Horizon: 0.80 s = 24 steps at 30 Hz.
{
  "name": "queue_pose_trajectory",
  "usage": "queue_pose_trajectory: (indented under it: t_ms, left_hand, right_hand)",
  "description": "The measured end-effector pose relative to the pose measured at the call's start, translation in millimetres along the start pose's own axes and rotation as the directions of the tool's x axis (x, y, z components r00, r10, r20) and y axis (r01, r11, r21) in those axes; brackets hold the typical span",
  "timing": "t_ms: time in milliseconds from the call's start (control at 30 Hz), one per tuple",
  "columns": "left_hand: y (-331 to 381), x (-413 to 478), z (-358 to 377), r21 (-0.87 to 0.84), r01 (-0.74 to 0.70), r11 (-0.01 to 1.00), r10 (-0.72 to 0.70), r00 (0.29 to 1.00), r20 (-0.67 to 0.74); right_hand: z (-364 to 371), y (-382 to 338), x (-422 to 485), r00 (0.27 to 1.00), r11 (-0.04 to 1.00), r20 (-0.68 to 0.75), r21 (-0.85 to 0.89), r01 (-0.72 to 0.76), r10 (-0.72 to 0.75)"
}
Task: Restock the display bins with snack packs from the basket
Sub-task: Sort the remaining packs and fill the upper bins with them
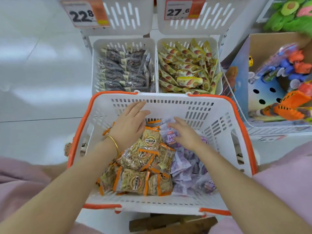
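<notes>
A white basket (pixel 219 125) with orange handles sits in front of me. It holds orange-edged snack packs (pixel 135 181) on the left and purple snack packs (pixel 185 168) on the right. My left hand (pixel 130 124) hovers over the orange packs with fingers straight, holding nothing. My right hand (pixel 184 132) lies flat on a purple pack (pixel 168 135), fingers extended. Beyond the basket stand two white display bins: the left bin (pixel 96 68) is full of dark snack packs, the right bin (pixel 217 53) full of yellow packs.
Two upper white bins carry price tags, 22.8 (pixel 82 14) and 27.6 (pixel 179 10). A cardboard box (pixel 263 41) of colourful toys stands at the right, with a green plush (pixel 290 16) above it. White tiled floor lies to the left.
</notes>
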<state>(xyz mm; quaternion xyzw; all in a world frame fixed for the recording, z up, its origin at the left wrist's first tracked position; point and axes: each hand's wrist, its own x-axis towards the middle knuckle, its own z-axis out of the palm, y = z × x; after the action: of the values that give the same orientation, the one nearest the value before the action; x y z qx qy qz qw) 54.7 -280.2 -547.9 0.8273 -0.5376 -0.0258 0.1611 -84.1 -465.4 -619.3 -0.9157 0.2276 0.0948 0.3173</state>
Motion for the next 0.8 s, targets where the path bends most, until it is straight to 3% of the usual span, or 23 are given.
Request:
queue_pose_trajectory:
  t_ms: [167, 300, 433, 667, 800]
  left_hand:
    - [1, 0, 6, -0.031, 0.020, 0.999, -0.019, 1.000, 0.013]
    - [2, 2, 15, -0.056, 0.016, 0.998, -0.014, 0.999, 0.029]
    - [0, 8, 27, -0.104, 0.014, 0.994, -0.008, 0.999, 0.054]
    - [9, 52, 34, -0.296, 0.126, 0.947, -0.079, 0.983, 0.168]
    - [30, 75, 0, -0.564, 0.267, 0.781, -0.106, 0.947, 0.302]
  right_hand:
    - [1, -2, 9, 1.000, 0.999, -0.017, -0.048, -0.011, 0.010]
    - [1, 0, 19, 0.989, 0.971, 0.074, -0.214, -0.106, 0.125]
    - [-1, 3, 21, 0.990, 0.954, -0.038, -0.266, -0.142, 0.137]
    - [-42, 1, 18, 0.997, 0.997, -0.019, 0.033, -0.069, 0.070]
    - [-105, -16, 11, 0.989, 0.931, -0.132, 0.365, -0.019, 0.072]
